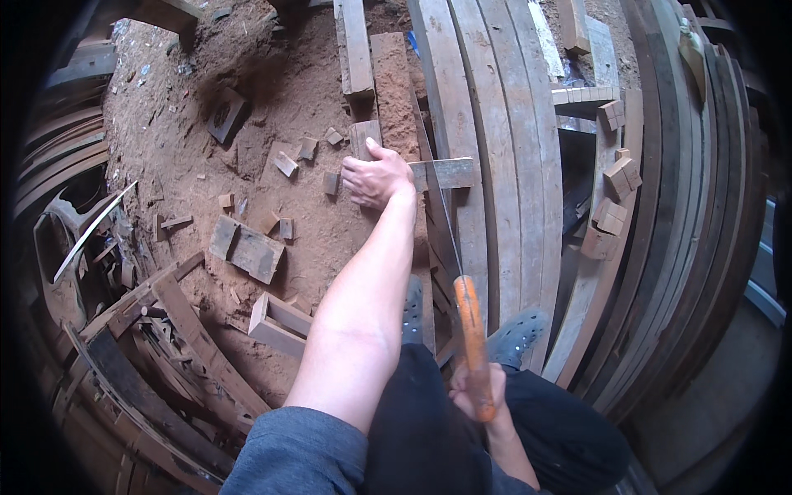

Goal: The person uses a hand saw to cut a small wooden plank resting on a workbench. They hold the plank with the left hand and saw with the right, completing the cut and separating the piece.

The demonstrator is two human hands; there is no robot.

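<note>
My left hand point(378, 177) is clasped over a short wooden board point(448, 174). Its fingers curl down on the left side, and the board's right end sticks out past my wrist across long grey beams point(474, 99). A wooden block end point(365, 136) shows just beyond the knuckles. Low in the view, my right hand point(483, 392) is wrapped round the orange handle of a handsaw point(467, 318). Seen almost edge-on, the saw's thin blade runs up from the handle to the board, right of my left wrist.
Small offcuts point(286, 163) and a flat wood piece point(247, 247) lie on the sawdust-covered ground at left. Small blocks point(610, 216) sit along a plank at right. Scrap timber point(206, 330) piles at lower left. My clogs point(518, 337) are beside the beams.
</note>
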